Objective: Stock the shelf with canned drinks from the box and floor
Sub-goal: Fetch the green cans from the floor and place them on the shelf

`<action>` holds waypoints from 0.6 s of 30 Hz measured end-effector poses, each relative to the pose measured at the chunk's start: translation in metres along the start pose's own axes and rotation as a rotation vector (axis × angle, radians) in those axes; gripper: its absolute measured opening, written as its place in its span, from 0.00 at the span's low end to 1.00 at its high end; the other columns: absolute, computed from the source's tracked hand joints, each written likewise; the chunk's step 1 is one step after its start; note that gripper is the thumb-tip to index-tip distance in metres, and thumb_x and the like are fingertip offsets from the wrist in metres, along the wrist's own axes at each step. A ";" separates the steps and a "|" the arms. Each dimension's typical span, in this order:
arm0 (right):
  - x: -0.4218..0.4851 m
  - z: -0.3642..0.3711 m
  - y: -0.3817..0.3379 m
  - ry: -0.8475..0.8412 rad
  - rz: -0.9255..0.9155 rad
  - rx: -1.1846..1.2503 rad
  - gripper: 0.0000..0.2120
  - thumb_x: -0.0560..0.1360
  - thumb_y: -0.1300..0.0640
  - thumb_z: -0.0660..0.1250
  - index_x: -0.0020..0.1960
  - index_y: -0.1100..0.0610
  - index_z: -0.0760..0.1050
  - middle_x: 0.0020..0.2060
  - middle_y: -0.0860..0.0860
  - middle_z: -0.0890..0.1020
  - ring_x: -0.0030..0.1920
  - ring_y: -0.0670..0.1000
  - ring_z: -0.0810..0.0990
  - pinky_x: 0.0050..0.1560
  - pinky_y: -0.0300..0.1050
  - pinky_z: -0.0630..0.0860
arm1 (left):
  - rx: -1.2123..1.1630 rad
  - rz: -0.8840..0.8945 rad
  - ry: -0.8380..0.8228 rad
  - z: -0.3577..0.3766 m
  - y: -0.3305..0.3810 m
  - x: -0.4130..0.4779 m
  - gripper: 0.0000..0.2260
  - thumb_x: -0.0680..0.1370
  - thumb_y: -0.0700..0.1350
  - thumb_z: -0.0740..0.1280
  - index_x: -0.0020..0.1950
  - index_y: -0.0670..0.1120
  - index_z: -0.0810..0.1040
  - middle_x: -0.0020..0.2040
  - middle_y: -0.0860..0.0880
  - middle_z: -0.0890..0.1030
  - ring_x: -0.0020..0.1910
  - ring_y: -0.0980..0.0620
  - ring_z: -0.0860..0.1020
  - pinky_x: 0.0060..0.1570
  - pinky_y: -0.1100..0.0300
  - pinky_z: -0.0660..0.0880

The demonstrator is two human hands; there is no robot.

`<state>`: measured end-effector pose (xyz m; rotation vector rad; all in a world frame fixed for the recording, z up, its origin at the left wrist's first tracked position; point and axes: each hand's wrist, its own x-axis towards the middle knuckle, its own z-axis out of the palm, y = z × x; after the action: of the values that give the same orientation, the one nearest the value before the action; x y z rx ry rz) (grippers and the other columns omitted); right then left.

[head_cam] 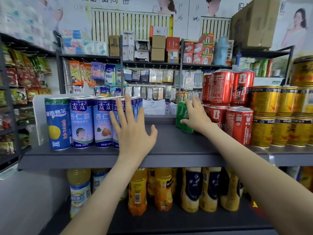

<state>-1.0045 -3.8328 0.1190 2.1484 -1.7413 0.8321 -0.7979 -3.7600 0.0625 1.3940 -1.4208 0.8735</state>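
Two bare forearms (105, 189) reach up from the bottom edge to the top shelf (169, 146). L hand (133, 131) is wide open, fingers spread and straight, holding nothing. It sits in front of the right end of the purple cans (101, 122), fingertips overlapping them; can't tell if it's pressing or just short of contact. Prob. there to steady or square that row so it doesn't drift into the gap.

R hand (197, 116) is flat too, fingers near straight, laid against the green cans (181, 116) w/ thumb across the front low down. No real wrap round a can that I can see, so it looks more like a nudge than a grip.

Green cans stand upright at the right side of the bare middle stretch, just beside the red cans (237, 123), which are stacked two high. Gold cans (274, 116) are stacked further right. One blue can (58, 124) is at far left by a white divider (39, 119).

Drinks are grouped by kind, labels front, so the green ones likely build a block btwn purple and red. Lots of room left there, so stocking is partway at best. Box and floor stock not in view. Bottles (162, 189) fill the shelf below.
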 end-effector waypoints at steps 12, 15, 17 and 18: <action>-0.176 -0.022 -0.047 0.277 -0.405 0.291 0.25 0.75 0.58 0.66 0.71 0.60 0.65 0.65 0.55 0.71 0.65 0.54 0.67 0.64 0.44 0.65 | -0.179 0.087 0.125 -0.079 0.046 -0.058 0.16 0.76 0.44 0.64 0.62 0.40 0.75 0.68 0.37 0.70 0.68 0.40 0.67 0.68 0.48 0.61; -0.247 -0.005 -0.038 0.207 -0.481 0.471 0.23 0.76 0.59 0.66 0.69 0.60 0.66 0.63 0.54 0.73 0.64 0.52 0.68 0.64 0.41 0.63 | -0.240 0.012 0.034 -0.119 0.063 -0.133 0.15 0.77 0.43 0.63 0.61 0.39 0.76 0.63 0.40 0.74 0.63 0.44 0.72 0.64 0.54 0.67; -0.291 0.019 -0.030 0.067 -0.531 0.567 0.22 0.76 0.59 0.66 0.68 0.61 0.67 0.61 0.55 0.73 0.62 0.52 0.68 0.63 0.39 0.63 | -0.222 -0.071 -0.108 -0.139 0.070 -0.196 0.15 0.77 0.43 0.63 0.61 0.39 0.76 0.61 0.42 0.76 0.62 0.47 0.73 0.64 0.57 0.68; -0.312 0.033 -0.027 -0.014 -0.541 0.593 0.22 0.76 0.59 0.66 0.68 0.61 0.67 0.61 0.56 0.73 0.62 0.52 0.68 0.62 0.39 0.63 | -0.208 -0.126 -0.195 -0.148 0.072 -0.229 0.14 0.78 0.43 0.63 0.61 0.39 0.76 0.60 0.43 0.77 0.62 0.48 0.73 0.63 0.59 0.68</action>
<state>-1.0079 -3.5904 -0.0828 2.7946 -0.8769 1.2699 -0.8674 -3.5388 -0.0986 1.4208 -1.5040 0.5042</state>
